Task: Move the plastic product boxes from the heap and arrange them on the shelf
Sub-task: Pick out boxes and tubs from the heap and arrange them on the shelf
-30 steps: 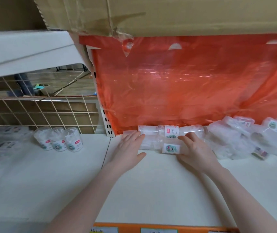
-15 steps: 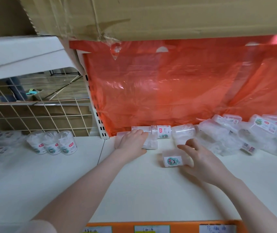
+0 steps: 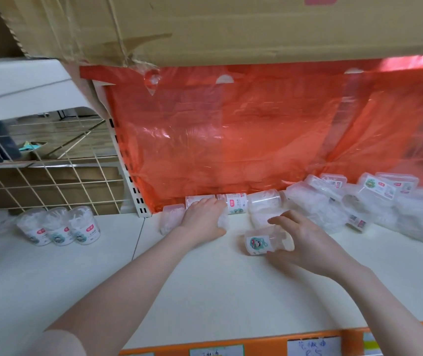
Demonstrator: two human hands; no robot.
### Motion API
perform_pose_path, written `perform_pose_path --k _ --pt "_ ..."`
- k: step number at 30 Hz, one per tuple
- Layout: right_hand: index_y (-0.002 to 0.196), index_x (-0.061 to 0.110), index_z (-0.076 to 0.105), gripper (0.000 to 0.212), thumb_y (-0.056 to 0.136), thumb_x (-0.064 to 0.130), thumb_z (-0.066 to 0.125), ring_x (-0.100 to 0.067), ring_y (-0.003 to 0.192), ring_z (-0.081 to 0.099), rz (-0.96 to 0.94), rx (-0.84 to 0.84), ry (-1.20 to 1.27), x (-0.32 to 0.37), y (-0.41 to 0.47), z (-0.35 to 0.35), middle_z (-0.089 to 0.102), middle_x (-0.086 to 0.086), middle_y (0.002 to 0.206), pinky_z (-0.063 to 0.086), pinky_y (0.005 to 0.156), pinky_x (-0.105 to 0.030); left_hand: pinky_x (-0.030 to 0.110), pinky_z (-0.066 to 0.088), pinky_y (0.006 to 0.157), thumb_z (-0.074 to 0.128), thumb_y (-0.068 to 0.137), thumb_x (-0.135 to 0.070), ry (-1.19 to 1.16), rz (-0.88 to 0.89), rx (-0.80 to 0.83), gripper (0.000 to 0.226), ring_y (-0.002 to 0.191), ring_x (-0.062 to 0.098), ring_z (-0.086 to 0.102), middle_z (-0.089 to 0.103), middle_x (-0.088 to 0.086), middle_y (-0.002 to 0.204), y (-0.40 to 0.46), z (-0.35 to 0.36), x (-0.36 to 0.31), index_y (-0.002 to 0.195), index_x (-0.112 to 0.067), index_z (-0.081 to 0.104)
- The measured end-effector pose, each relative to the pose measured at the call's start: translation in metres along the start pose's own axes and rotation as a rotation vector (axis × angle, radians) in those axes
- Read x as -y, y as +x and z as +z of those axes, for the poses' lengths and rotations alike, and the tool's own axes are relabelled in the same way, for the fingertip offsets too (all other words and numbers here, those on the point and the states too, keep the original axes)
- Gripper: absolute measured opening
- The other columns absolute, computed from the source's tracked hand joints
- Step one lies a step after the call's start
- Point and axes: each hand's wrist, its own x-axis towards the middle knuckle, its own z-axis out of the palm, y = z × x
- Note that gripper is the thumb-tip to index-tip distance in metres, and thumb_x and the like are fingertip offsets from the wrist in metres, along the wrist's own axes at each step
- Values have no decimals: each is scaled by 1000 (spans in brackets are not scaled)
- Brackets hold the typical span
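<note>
Orange trim with paper price tags edges the near lip of the white laminate shelf, and both bare forearms reach across it. Nearest to the viewer, the right hand curls round a small clear plastic box with a green cartoon label, thumb under and fingers over, and has drawn it back toward the front of the board; a second ago this box lay up against the row at the back wall. It now sits on its side, well apart from that row, so it looks to be freed for turning or re-seating rather than placed

Further in, the left hand lies fingers-forward and fairly flat on the row of clear boxes lying along the back, pressing it in place; it has shifted a little rightward along the row since a second ago. Whether its fingertips hook anything I cannot tell

Right of the row, the heap of clear plastic product boxes spreads against the translucent orange plastic sheet, still large, so most of the job remains. Beyond the upright on the left stand three round white-labelled tubs, and a brown cardboard carton overhangs everything
</note>
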Motion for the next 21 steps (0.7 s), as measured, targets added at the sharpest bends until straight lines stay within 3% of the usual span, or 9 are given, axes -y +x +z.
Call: perform_pose_path --k 7,13,18,21 --pt "130 24 49 59 76 34 71 -15 111 45 -38 44 -76 8 19 -11 49 5 115 40 87 -25 30 43 85 67 69 -28 -316 -149 -7 53 108 19 50 52 -3 118 -10 -28 22 120 -24 51" --pt "137 32 39 63 80 41 64 -15 120 40 -66 170 -288 28 44 -9 46 9 126 24 110 -42 19 40 78 69 70 -26 -442 -124 161 61 101 9 52 52 -11 117 -33 -36 53 127 -28 49" --pt "136 34 40 63 79 32 65 -14 117 43 -56 242 -258 40 59 -7 46 9 125 34 97 -40 28 44 95 71 72 -27 -443 -136 195 63 110 12 52 53 -5 127 -42 -36 60 131 -26 48" --pt "136 36 40 64 78 31 65 -13 118 43 -33 290 -214 43 63 -6 45 10 127 36 93 -41 24 40 94 73 72 -42 -407 -156 189 72 117 13 49 50 -4 132 -42 -38 58 136 -24 44"
